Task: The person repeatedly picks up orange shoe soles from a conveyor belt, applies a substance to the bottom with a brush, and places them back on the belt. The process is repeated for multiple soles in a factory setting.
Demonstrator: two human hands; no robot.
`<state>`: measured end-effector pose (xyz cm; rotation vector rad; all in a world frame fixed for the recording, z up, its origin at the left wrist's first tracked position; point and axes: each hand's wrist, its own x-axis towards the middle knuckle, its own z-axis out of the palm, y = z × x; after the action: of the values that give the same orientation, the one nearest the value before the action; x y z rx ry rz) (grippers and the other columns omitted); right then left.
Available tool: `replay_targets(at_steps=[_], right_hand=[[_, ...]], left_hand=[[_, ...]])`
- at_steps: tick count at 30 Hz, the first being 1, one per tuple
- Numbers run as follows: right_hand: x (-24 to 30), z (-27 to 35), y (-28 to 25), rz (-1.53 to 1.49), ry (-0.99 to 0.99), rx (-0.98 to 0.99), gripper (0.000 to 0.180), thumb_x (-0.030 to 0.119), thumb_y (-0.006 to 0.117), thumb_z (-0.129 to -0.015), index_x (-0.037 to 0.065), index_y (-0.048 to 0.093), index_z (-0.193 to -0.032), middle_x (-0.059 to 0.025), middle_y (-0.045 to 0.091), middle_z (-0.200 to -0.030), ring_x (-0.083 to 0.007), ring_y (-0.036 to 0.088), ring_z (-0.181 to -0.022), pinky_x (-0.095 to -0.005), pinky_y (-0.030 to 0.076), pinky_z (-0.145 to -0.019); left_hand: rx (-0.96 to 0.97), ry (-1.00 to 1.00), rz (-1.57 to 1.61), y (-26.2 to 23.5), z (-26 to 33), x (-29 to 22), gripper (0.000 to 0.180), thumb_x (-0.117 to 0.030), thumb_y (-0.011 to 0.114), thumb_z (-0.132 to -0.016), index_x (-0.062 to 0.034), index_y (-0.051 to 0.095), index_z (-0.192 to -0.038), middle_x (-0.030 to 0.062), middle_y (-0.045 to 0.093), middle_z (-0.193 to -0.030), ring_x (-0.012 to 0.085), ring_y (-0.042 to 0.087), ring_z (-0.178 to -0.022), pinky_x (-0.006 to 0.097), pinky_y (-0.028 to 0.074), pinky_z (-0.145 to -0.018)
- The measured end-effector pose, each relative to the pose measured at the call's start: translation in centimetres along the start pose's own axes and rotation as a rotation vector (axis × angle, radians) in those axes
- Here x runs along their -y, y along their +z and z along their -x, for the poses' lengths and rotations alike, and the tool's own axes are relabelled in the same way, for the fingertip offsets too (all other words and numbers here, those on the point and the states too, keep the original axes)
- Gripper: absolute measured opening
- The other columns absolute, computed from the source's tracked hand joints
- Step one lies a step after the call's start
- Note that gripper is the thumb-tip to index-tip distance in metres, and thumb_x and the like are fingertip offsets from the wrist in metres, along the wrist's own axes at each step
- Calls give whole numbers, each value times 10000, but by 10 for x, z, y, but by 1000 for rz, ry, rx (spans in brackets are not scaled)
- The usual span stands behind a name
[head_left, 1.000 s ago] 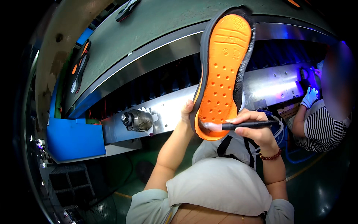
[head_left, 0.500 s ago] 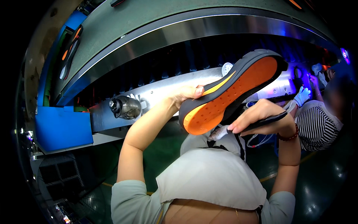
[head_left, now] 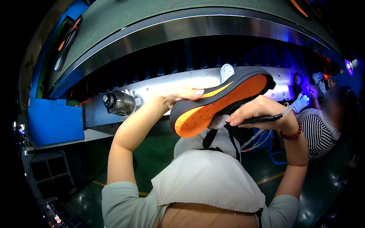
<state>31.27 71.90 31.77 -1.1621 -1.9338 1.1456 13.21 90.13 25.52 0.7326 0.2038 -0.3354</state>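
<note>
My left hand point(head_left: 183, 94) grips the far edge of a shoe sole point(head_left: 235, 97), thumb on its rim. The sole has black sidewalls, an orange face with small dimples and a yellow-orange side stripe. It is held tilted in the air, one end toward lower left. In my right hand point(head_left: 255, 111) is a brush with a dark handle, closed in my fingers. Its pale bristles point(head_left: 218, 122) lie against the near edge of the sole, and their tips are partly hidden there.
A dark thermos-like bottle point(head_left: 119, 103) and a white round gauge point(head_left: 227, 71) stand along the metal ledge point(head_left: 163, 84). Beyond runs a green conveyor belt point(head_left: 152, 17) with more soles point(head_left: 68, 43). At right sits a co-worker in stripes point(head_left: 313, 131), wearing a pale-blue glove point(head_left: 300, 102).
The sole has moved down and left in view, and its orange face is turned a little. The brush has come from below the sole to its near edge.
</note>
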Motion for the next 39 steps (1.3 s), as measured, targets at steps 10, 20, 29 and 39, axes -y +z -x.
replay_targets(at_steps=[10,20,29,39], right_hand=[[-7,14,-5,-118,-6,-91,190,-37,628,-701,-15,616,-889,-144,631,-922,-246,610,-900,-310,486,-798],[-24,39,4,-94,47,-236,206,-57,632,-695,-16,615,-896,-139,629,-939,-244,602,-917,-312,471,-821],[-29,52,-3,-83,98,-279,200,-46,626,-701,-11,623,-898,-143,628,-949,-236,601,-919,-307,464,-822],[-27,55,-29,185,142,-150,192,-16,626,-700,-6,621,-892,-155,625,-936,-244,603,-906,-303,473,-790]], left_hand=[[-69,18,46,-11,19,5,703,-339,734,-639,-18,457,-1201,149,545,-1109,228,554,-984,332,426,-886],[-158,27,139,-29,43,18,722,-357,732,-635,-23,448,-1209,146,530,-1134,241,539,-1008,344,410,-900],[-217,36,159,-38,51,22,740,-372,730,-631,-26,441,-1217,143,516,-1156,252,525,-1029,356,396,-912],[-277,73,155,-52,57,17,759,-390,727,-626,-31,432,-1226,139,500,-1181,264,509,-1053,369,380,-926]])
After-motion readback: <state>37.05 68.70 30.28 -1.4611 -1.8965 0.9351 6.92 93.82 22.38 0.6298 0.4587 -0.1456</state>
